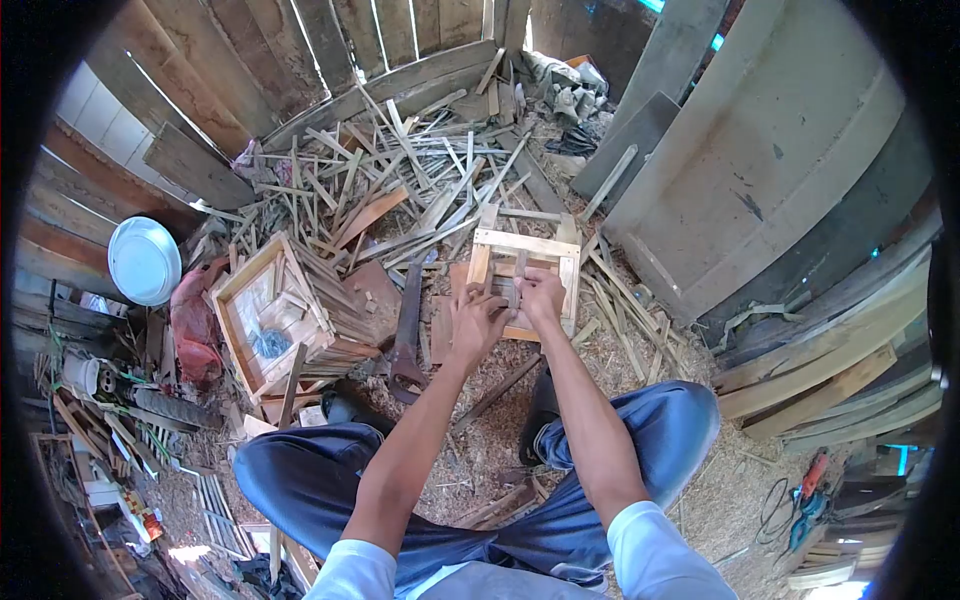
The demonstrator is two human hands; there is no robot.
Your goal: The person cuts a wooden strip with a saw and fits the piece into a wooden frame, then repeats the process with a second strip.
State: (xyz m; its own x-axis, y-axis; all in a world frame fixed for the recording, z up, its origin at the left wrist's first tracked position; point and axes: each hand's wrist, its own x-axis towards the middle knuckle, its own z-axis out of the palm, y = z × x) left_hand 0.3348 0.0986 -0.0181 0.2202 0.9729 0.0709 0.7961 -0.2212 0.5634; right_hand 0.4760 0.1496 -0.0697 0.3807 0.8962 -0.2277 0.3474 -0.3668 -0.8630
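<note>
A small wooden frame [525,243] of pale slats lies on the sawdust in front of me. Over its near part my right hand [541,297] is closed, its fingers pinching a thin wooden strip [520,264] that runs lengthwise inside the frame. Beside it, my left hand [480,318] is closed with curled fingers at the frame's left side. Whatever those left fingers grip is hidden under them. A handsaw [408,325] lies on the ground just left of my left hand, handle toward me.
A wooden crate [235,345] holding nails and scraps stands left. Scrap sticks [400,180] pile up against the plank wall. A large board [745,150] leans at right, above stacked planks [820,350]. A power tool [808,500] lies at lower right; a white basin [144,261] is far left.
</note>
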